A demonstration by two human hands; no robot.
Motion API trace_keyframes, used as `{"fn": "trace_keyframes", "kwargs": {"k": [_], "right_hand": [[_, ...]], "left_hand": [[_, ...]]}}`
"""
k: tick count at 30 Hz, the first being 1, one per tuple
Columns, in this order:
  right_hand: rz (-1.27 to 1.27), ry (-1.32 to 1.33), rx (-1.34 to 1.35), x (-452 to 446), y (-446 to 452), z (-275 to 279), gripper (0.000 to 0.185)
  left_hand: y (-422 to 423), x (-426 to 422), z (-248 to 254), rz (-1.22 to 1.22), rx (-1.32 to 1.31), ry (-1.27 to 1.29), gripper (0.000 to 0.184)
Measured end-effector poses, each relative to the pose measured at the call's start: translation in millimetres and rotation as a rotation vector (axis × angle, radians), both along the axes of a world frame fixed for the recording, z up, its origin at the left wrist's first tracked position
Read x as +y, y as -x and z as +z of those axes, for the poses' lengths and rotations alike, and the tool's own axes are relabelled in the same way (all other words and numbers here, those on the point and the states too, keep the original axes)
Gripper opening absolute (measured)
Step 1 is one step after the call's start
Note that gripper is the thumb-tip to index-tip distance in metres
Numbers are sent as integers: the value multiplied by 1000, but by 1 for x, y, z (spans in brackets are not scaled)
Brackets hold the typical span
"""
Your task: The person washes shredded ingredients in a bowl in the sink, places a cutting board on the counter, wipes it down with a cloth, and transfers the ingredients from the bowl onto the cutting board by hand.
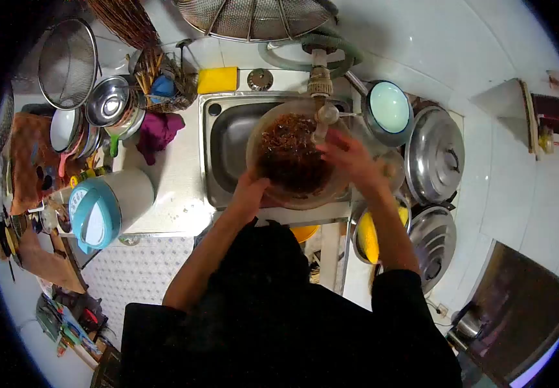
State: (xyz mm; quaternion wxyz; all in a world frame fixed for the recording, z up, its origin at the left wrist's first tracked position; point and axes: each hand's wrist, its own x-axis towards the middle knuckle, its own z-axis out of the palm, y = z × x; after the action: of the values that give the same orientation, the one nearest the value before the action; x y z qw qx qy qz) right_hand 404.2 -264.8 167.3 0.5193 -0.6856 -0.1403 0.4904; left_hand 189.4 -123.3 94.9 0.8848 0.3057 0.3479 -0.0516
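A wide translucent basin rests over the steel sink. Dark reddish-brown, stringy pieces lie wet inside it. My left hand grips the basin's near left rim, with the thumb over the edge. Above the right side of the basin is my right hand, its fingers apart and slightly blurred, just beside the faucet. It holds nothing that I can see. The faucet's spout points down into the basin.
A yellow sponge and a drain strainer sit behind the sink. To the right are a white-lined pot, large metal lids and a yellow item in a bowl. A blue-lidded container stands left.
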Motion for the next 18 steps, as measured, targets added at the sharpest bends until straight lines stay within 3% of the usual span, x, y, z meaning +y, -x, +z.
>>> {"fn": "trace_keyframes", "kwargs": {"k": [1, 6, 8, 11, 13, 15, 18], "right_hand": [[142, 116, -307, -8, -6, 8, 55], [-26, 32, -639, 6, -15, 66, 45], [55, 110, -843, 13, -13, 69, 34], [-28, 275, -958, 20, 12, 85, 27], [-59, 379, -949, 23, 46, 76, 29], [-183, 143, -696, 23, 86, 63, 34], [-304, -30, -578, 23, 101, 58, 43]], "left_hand": [[3, 3, 1, 0, 23, 15, 44], [9, 6, 16, 33, 74, -115, 39], [13, 5, 19, 34, 133, -151, 38], [16, 14, 19, 61, 48, -78, 41], [18, 15, 12, 56, 31, -88, 44], [18, 18, 22, 59, 47, -59, 44], [23, 23, 22, 58, 55, -54, 43]]}}
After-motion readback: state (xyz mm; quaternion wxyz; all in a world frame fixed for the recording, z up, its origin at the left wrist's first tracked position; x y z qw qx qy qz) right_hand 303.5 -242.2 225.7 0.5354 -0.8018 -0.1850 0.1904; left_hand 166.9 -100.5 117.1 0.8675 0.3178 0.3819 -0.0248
